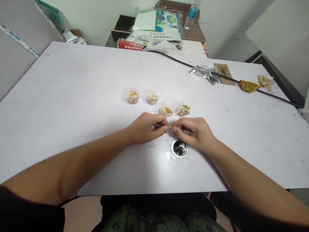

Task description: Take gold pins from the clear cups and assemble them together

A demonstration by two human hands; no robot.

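Observation:
Between my two hands a thin gold-coloured pin (170, 127) lies level, pinched at both ends. My left hand (150, 127) is closed on its left end with thumb and forefinger. The right end sits in the closed fingertips of my right hand (193, 131). Just beyond the fingers stand small clear cups of gold pieces, one cup (166, 111) near my left fingertips and another cup (183, 110) past my right hand. Two more, a left cup (133, 97) and a middle cup (152, 99), are farther back. Below my right hand a round dark disc with a silver rim (179, 148) is set on the table.
A black cable (173, 59) crosses the white table (72, 83) at the back right. Beside it lie silver foil (204, 72), brown cardboard (225, 74) and gold foil (249, 86). Behind are a water bottle (192, 14), a brown tray (196, 32) and a black box (123, 27).

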